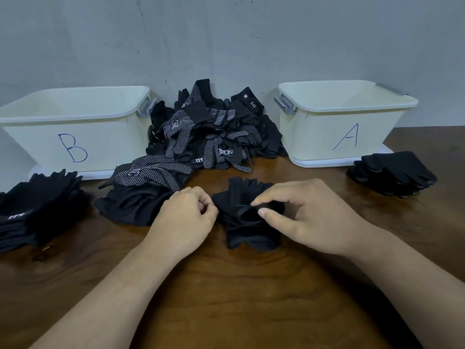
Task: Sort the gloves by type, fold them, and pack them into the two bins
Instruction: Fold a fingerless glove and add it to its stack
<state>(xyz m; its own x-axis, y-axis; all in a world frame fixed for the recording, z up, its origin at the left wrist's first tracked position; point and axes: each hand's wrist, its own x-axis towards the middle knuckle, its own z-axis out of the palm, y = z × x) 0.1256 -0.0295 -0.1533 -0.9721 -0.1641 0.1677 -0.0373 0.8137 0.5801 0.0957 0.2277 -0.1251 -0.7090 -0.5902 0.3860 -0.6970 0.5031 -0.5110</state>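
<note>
A plain black glove (247, 217) lies bunched on the wooden table in front of me. My right hand (307, 215) pinches its cuff between thumb and forefinger. My left hand (186, 217), fingers curled, touches the glove's left edge; whether it grips cloth I cannot tell. Behind them a heap of black gloves (208, 137), many with white dots, lies between two cream bins. The bin marked B (75, 127) stands at the left, the bin marked A (344, 122) at the right.
A stack of plain black gloves (37, 212) lies at the left in front of bin B. A stack of dotted gloves (392, 172) lies at the right beside bin A. A grey wall rises just behind the bins. Bare wood stretches toward me.
</note>
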